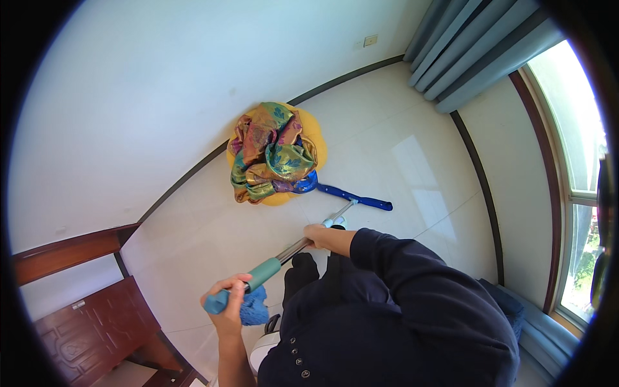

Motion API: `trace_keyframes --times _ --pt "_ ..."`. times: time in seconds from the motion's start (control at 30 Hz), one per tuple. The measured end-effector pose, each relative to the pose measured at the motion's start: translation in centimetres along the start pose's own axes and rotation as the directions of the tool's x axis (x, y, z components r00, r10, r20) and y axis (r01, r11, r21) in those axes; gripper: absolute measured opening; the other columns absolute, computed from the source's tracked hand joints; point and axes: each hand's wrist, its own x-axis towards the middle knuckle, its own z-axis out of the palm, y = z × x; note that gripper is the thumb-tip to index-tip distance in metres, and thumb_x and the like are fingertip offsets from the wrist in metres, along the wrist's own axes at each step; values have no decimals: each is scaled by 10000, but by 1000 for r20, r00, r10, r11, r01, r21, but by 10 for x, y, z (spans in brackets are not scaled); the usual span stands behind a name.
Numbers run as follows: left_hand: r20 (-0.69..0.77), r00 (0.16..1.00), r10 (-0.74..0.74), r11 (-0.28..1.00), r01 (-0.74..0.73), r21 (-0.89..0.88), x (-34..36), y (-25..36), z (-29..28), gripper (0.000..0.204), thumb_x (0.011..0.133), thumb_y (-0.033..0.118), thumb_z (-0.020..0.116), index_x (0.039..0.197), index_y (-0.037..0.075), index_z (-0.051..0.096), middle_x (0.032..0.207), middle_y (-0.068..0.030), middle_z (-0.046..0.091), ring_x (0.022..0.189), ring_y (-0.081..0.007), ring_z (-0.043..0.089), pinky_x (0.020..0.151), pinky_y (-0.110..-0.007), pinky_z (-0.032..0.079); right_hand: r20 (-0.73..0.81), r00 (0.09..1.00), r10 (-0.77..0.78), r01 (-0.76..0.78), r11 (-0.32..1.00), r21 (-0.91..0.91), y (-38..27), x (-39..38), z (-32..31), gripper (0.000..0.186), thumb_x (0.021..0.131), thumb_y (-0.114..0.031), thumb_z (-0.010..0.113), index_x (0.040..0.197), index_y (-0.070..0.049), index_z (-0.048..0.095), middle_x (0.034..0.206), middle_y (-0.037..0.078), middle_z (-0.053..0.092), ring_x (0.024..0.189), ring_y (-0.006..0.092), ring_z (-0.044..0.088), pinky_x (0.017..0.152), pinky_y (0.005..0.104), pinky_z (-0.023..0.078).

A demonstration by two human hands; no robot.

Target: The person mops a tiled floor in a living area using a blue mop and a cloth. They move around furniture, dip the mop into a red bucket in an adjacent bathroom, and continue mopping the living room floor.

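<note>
I hold a flat mop with both hands, its pole [293, 250] slanting away from me to the right. My left hand [225, 306] is closed around the top end, at the teal grip [263, 273]. Lower down, my right hand [314, 236] wraps round the metal pole. The long blue mop head [354, 196] lies on the pale tiled floor [367, 151]. Its left end is beside a yellow cushion [313, 132], where the cushion's lower right edge sits. Crumpled, shiny, multicoloured fabric [271, 151] is heaped on the cushion.
A white wall [155, 97] with dark skirting runs behind the cushion. Grey curtains [471, 48] and a window [583, 193] stand at the right. Reddish-brown wooden furniture [100, 326] is at lower left. Near my left forearm are a fluffy blue thing [256, 307] and a white object [263, 351].
</note>
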Motion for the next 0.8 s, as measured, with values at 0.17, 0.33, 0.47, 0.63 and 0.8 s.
trace_keyframes --times 0.17,0.33,0.47,0.63,0.8 --pt "27 994 101 994 -100 -32 10 -1 -16 129 808 112 613 798 -17 608 845 -138 662 698 -133 582 632 -247 460 -93 994 -57 66 992 103 -6 -19 -4 216 762 -101 561 946 -14 489 886 140 577 682 236 612 487 390 529" --pt "164 980 110 993 -101 -62 22 -1 -8 156 776 103 660 865 -10 600 980 -203 631 932 -238 597 840 -332 456 -173 975 -143 195 922 336 -55 -62 -30 300 771 -77 526 1033 23 421 858 158 562 651 266 617 527 416 563" --pt "233 969 85 986 -47 -163 39 -29 26 241 763 78 675 962 -8 571 1128 -225 570 1012 -225 558 880 -318 428 -276 922 -271 333 919 211 -110 -46 -70 539 774 -104 523 1203 5 215 862 186 552 606 273 613 455 404 543" --pt "136 988 75 984 -52 -169 61 -47 95 192 806 65 618 977 0 558 1208 -240 516 781 -123 570 696 -235 467 -358 842 -403 422 906 -27 -180 -29 -109 638 755 -143 536 1279 18 210 896 221 580 616 293 633 451 376 533" --pt "-10 998 -64 936 56 -347 86 -64 150 126 866 63 539 987 29 534 1279 -177 477 609 -65 483 559 -192 421 -390 774 -498 427 866 -260 -246 6 -123 720 743 -149 527 1357 -3 180 866 214 619 614 287 646 479 361 528"
